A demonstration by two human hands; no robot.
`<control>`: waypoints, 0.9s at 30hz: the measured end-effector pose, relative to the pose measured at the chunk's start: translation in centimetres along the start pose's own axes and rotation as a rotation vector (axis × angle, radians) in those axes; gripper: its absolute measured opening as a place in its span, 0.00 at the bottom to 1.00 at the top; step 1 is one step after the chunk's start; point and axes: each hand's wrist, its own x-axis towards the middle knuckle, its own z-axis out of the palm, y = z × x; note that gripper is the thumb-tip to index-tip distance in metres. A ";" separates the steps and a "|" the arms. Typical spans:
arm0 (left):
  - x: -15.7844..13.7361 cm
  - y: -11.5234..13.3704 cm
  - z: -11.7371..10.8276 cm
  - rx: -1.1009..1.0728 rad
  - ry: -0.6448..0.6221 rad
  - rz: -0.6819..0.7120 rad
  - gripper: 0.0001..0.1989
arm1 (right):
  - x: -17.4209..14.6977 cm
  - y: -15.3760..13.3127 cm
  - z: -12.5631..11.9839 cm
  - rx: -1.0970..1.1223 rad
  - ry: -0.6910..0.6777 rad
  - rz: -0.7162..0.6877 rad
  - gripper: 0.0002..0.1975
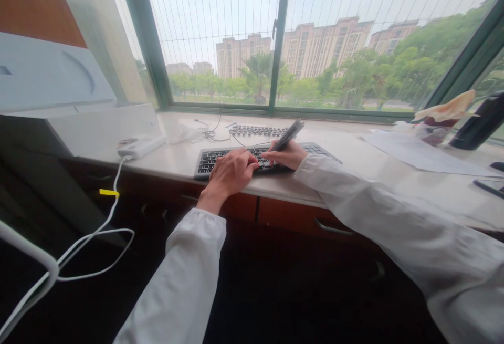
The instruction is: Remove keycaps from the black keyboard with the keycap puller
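A wide window [275,34] looks out on apartment blocks and trees above the pale desk [394,181] where we work. Our left hand [230,173] rests palm down on the black keyboard [212,159], fingers curled loosely onto the keys and holding nothing, its white sleeve reaching up from below. Our right hand [285,155] has its fingers closed around a dark slim tool [289,135], the forearm stretched in from the right. The tool tilts up and away to the right, its lower end at the keys. The keyboard lies lengthwise along the desk's front edge; a second keyboard [258,131] sits just behind it. A white box [102,126] stands at left; we cannot tell its contents. Papers [417,155] lie at right.
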 end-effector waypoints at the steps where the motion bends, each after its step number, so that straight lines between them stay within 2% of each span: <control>1: 0.0 0.0 0.0 -0.005 -0.002 -0.002 0.09 | -0.1 -0.1 0.1 0.019 -0.006 -0.001 0.14; 7: 0.1 0.1 -0.1 0.002 -0.022 -0.014 0.10 | -0.4 -0.6 0.9 0.144 0.046 0.005 0.13; 12: 0.1 0.3 -0.2 0.031 -0.026 -0.014 0.11 | 0.2 -0.1 1.1 0.188 0.018 0.004 0.13; 20: 0.1 0.7 -0.4 0.068 -0.024 -0.010 0.11 | 0.1 -1.7 1.0 -0.143 0.019 -0.020 0.20; 27: -0.3 -0.1 -1.8 0.103 -0.064 -0.006 0.15 | -0.1 -2.3 2.0 -0.283 0.147 -0.153 0.17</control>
